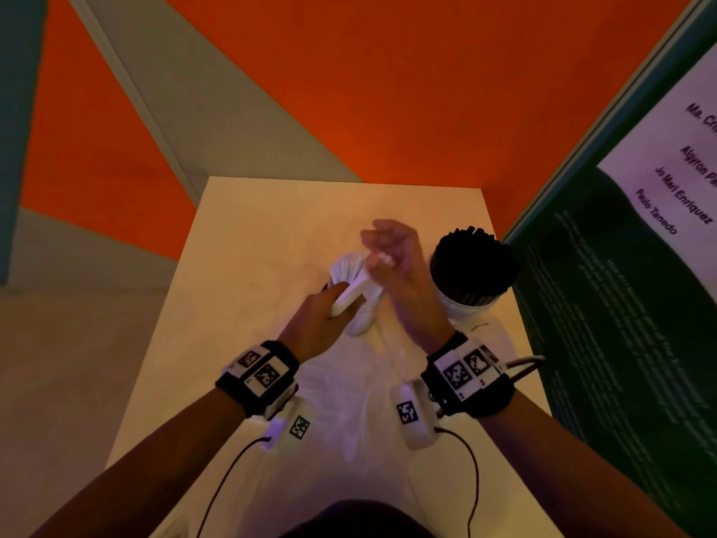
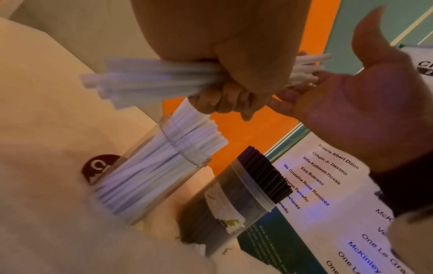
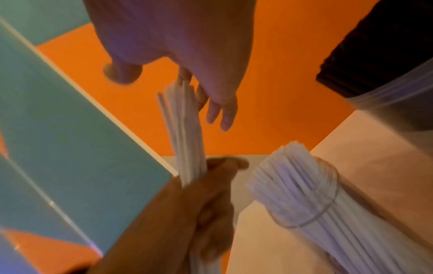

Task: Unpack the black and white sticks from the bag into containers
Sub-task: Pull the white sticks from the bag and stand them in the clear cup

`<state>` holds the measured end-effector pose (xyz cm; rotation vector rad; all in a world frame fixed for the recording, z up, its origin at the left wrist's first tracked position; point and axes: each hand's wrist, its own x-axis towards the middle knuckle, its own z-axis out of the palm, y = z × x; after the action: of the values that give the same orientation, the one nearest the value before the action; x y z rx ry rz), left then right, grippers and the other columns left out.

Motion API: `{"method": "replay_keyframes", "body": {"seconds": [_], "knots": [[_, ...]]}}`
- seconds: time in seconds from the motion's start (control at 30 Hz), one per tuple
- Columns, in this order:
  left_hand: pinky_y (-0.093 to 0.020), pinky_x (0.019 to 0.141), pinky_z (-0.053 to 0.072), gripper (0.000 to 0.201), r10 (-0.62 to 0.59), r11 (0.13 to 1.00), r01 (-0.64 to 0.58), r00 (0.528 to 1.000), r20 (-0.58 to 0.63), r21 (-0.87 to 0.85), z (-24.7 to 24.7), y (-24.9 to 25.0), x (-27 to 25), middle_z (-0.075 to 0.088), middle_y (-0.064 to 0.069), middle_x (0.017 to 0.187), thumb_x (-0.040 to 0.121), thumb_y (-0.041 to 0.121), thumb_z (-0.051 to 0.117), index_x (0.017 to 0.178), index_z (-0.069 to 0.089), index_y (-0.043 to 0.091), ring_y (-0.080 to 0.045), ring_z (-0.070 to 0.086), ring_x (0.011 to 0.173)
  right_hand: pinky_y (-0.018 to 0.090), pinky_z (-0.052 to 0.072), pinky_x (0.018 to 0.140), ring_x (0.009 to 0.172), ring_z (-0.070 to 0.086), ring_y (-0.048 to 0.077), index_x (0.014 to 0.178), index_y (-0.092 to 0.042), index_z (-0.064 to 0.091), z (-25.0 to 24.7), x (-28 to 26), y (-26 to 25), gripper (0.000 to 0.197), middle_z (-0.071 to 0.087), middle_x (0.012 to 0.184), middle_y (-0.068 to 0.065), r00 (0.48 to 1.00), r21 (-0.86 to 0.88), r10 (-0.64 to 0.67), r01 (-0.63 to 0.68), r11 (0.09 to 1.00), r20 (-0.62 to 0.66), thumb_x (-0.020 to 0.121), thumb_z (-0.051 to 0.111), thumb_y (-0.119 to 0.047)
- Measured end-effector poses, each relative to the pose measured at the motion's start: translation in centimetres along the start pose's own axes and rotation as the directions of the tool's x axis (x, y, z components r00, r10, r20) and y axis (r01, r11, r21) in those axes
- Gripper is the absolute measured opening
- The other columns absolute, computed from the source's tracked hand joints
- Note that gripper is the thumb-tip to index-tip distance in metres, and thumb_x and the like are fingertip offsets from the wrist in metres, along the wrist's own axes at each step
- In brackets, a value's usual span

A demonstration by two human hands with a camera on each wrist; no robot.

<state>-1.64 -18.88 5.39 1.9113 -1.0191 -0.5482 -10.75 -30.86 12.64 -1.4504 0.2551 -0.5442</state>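
White thin sticks (image 2: 150, 81), a loose bundle of them, are sitting in the left hand (image 1: 322, 320), whose fingers are curling round the bundle's middle and holding it above the pale beige tabletop (image 1: 240, 266). At about two o'clock from that hand, the right hand (image 1: 399, 266) is hovering with its fingers loosely extended; the right wrist view shows its fingertips (image 3: 225, 118) lying beside the far ends of the bundle, but whether they are touching the sticks cannot be told through the blur. Directly under both hands a clear cylindrical plastic jar (image 2: 150, 178) is standing, packed with more white sticks whose tips are rising past its rim. At three o'clock from this jar, just beside it, a second clear plastic jar (image 1: 471, 300) is standing, filled with black sticks (image 1: 473, 262). A white crumpled plastic bag (image 1: 349, 401) is lying flat on the table at six o'clock from the hands, between the forearms. A dark green poster with printed names (image 1: 636, 266) is standing along the table's edge at three o'clock.
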Motion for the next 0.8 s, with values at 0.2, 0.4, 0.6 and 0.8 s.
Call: {"method": "replay_keyframes", "body": {"seconds": [0.2,0.4,0.6,0.8], "knots": [[-0.025,0.085,0.038,0.048,0.114,0.992,-0.119,0.988,-0.106,-0.042,0.0,0.9,3.3,0.054,0.005,0.116,0.086,0.033,0.067,0.127,0.050,0.015,-0.010,0.050,0.106,0.038,0.050,0.079,0.079,0.059,0.022,0.106,-0.022,0.042,-0.2,3.1,0.2,0.028,0.057,0.080,0.004,0.991,-0.088,-0.130,0.128,0.988,-0.020,0.093,0.045,0.003],[-0.022,0.103,0.021,0.117,-0.005,0.999,0.011,0.986,-0.169,0.037,-0.7,-4.1,3.7,0.023,0.014,0.138,0.051,0.041,0.091,0.144,0.024,0.017,0.006,0.021,0.124,0.025,0.049,0.082,0.078,0.059,0.017,0.113,-0.030,0.040,-2.7,6.2,2.4,0.040,0.054,0.079,0.005,0.977,-0.238,-0.201,0.181,0.954,-0.063,0.096,0.043,0.005],[-0.018,0.107,0.022,0.140,-0.179,0.982,0.180,0.984,0.014,-0.063,0.5,-7.8,4.5,0.011,0.008,0.156,0.043,0.054,0.086,0.151,0.002,0.020,0.006,0.015,0.131,0.022,0.047,0.082,0.086,0.059,0.010,0.115,-0.017,0.048,-2.2,5.7,7.4,0.025,0.060,0.090,0.007,0.996,-0.437,-0.092,0.086,0.895,0.008,0.096,0.045,-0.001],[-0.024,0.111,0.021,0.138,-0.212,0.971,0.220,0.974,0.084,-0.092,1.2,-8.4,6.2,0.004,0.017,0.148,0.051,0.047,0.089,0.151,-0.002,0.017,0.005,0.012,0.133,0.055,0.019,0.116,0.145,0.020,0.028,0.134,-0.012,0.049,-3.4,4.0,11.2,0.056,0.038,0.148,0.008,0.980,-0.750,-0.012,0.158,0.642,0.196,0.091,0.055,-0.046]]}}
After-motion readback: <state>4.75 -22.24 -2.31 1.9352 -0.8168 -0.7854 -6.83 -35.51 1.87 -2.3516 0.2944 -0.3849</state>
